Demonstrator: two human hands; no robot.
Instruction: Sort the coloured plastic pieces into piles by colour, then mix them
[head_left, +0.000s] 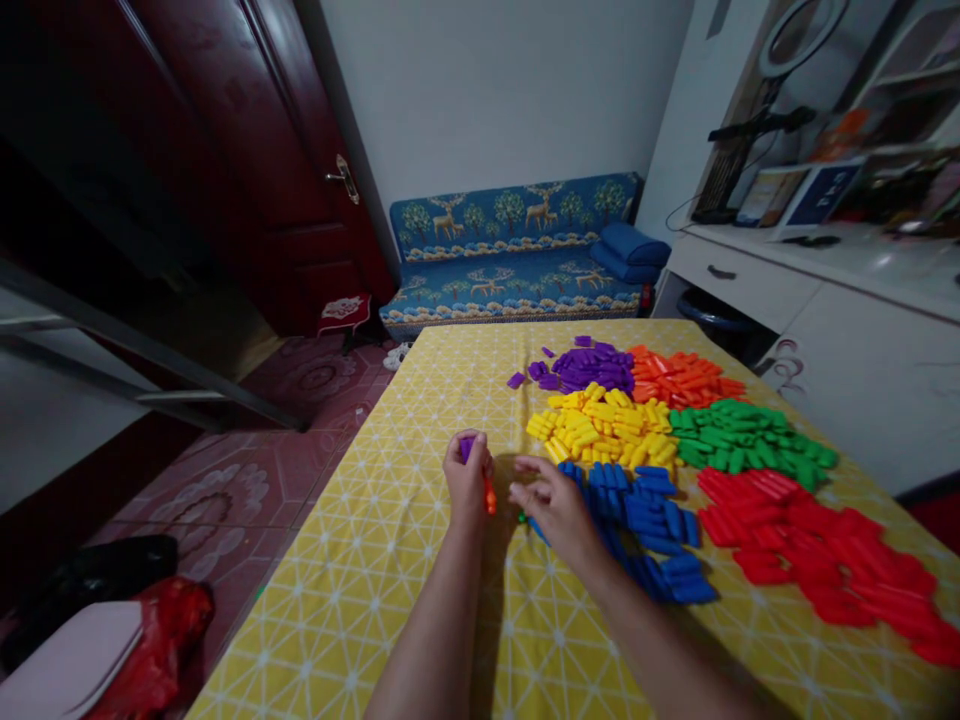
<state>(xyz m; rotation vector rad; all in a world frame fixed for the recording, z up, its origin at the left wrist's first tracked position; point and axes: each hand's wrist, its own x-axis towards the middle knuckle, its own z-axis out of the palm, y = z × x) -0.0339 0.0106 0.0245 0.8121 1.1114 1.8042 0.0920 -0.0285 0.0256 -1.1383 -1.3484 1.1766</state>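
My left hand point(467, 475) is closed around a small purple plastic piece point(466, 448), whose top shows between thumb and fingers. Under that hand's fingers an orange piece point(490, 497) sticks out; whether it is gripped too is unclear. A short gap separates my right hand point(551, 500), which has its thumb and fingers stretched out and apart. Beneath it show a small green bit point(523, 517) and a blue piece point(538, 531), partly hidden by the hand. Just right of that hand lies the pile of blue pieces point(649, 515).
Piles of yellow point(600, 425), purple point(592, 368), orange point(682, 375), green point(750, 437) and red point(817, 545) pieces cover the right of the yellow patterned tablecloth point(360, 560). Beyond the table stand a blue sofa point(510, 280) and, at right, a white cabinet point(862, 330).
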